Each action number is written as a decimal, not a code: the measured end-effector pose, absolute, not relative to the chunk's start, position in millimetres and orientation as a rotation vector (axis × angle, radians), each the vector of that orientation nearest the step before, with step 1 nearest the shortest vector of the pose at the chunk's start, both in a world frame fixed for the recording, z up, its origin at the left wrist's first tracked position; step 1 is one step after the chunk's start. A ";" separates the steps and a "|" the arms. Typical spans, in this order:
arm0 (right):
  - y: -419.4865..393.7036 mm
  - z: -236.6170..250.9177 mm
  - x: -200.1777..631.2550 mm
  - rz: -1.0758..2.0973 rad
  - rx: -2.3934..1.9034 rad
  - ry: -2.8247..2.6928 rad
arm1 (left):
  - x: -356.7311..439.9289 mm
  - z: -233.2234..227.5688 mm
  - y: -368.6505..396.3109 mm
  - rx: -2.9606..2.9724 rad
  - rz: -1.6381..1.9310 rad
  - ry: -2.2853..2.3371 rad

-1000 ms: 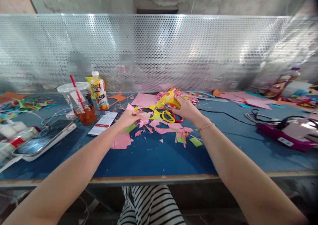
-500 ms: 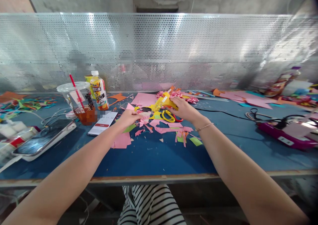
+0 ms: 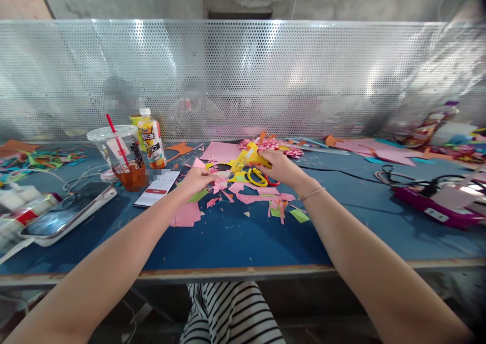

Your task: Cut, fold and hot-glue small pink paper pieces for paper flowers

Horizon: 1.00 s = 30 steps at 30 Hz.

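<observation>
My right hand [image 3: 281,167] grips a yellow glue gun [image 3: 247,157] and holds it low over the paper pile, nozzle pointing left. My left hand [image 3: 196,180] rests with fingers closed on a small pink paper piece [image 3: 220,184] among the scraps. Yellow-handled scissors [image 3: 258,177] lie just in front of the right hand. Pink, green and yellow paper scraps [image 3: 266,200] are strewn around both hands on the blue table [image 3: 235,237].
At left stand a plastic cup with a red straw [image 3: 120,156], a drink bottle [image 3: 151,138], a phone [image 3: 157,188] and a tablet [image 3: 66,215]. A purple device with black cables [image 3: 436,202] sits right. A perforated metal screen [image 3: 243,75] closes the back.
The right hand has lowered the glue gun slightly toward the paper pile. The left hand has stayed in place.
</observation>
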State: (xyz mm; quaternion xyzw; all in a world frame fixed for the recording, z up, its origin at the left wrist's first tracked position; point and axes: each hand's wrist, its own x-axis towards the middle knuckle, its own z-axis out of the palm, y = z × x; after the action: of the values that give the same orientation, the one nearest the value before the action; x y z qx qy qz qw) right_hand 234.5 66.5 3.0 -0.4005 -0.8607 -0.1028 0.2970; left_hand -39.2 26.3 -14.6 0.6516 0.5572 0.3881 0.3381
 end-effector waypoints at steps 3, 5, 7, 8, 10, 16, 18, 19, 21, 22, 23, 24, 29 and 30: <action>68.9 0.9 235.8 -0.309 -1.053 -2.300 | -38.6 -13.4 25.2 1.689 1.000 1.453; 70.3 -0.2 236.7 -0.329 -1.040 -2.297 | -38.3 -13.0 24.7 1.685 1.000 1.449; 71.0 -0.7 237.1 -0.347 -1.027 -2.300 | -38.2 -13.0 24.7 1.689 1.009 1.447; 71.0 -0.7 237.1 -0.352 -1.024 -2.303 | -38.3 -13.1 24.9 1.691 1.014 1.447; 70.4 -0.1 236.9 -0.358 -1.025 -2.305 | -38.4 -13.4 25.7 1.695 1.021 1.446; 67.5 2.5 235.7 -0.355 -1.034 -2.299 | -39.4 -15.6 28.7 1.710 1.027 1.441; 67.2 3.0 235.6 -0.365 -1.035 -2.302 | -39.9 -16.3 29.3 1.722 1.022 1.441; 67.1 3.2 235.5 -0.374 -1.035 -2.301 | -40.1 -16.6 29.5 1.731 1.017 1.440; 66.9 3.6 235.3 -0.393 -1.038 -2.299 | -40.6 -16.9 29.8 1.755 1.003 1.438; 66.8 3.7 235.1 -0.400 -1.041 -2.298 | -40.9 -17.0 29.9 1.768 0.994 1.439; 66.6 3.9 234.9 -0.405 -1.045 -2.297 | -41.1 -17.1 30.1 1.778 0.990 1.441; 66.3 4.0 234.7 -0.408 -1.050 -2.292 | -41.4 -17.1 30.4 1.786 0.987 1.442; 65.2 4.8 234.2 -0.403 -1.070 -2.278 | -42.2 -17.7 31.4 1.784 0.989 1.423; 65.3 4.8 234.3 -0.401 -1.072 -2.278 | -42.2 -17.8 31.3 1.785 0.989 1.420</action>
State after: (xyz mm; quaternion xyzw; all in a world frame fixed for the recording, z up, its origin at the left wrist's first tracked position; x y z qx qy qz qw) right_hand 234.3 65.3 4.8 -0.4024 -0.8546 -0.1503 0.2919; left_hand -42.2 31.3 -17.8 0.6798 0.5408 0.3766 0.3220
